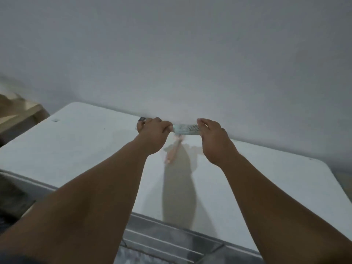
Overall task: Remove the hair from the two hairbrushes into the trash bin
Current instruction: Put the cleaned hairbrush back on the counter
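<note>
Holding a pale green hairbrush (185, 129) up sideways, way out over the far edge of the white table (76, 145), close against the grey wall (171, 54). Gripping the handle end with the left hand (152, 132), fingers curled tight round it, with a dark tip poking out past the knuckles on the left. Pinching the bristle end with the right hand (215, 141), fingers hooked over the top and thumb underneath. So basically stretched straight between the two hands, with the bristle patch showing just left of the right fingers. Can't tell about any hair in there, way too blurry. Also got a second hairbrush (172, 153), pinkish with a wooden-looking handle, lying flat on the table just below and nearer than the green one, in the gap between the wrists, touching neither hand. Over on the far left, beside the table, a brownish cardboard box (21, 113).
</note>
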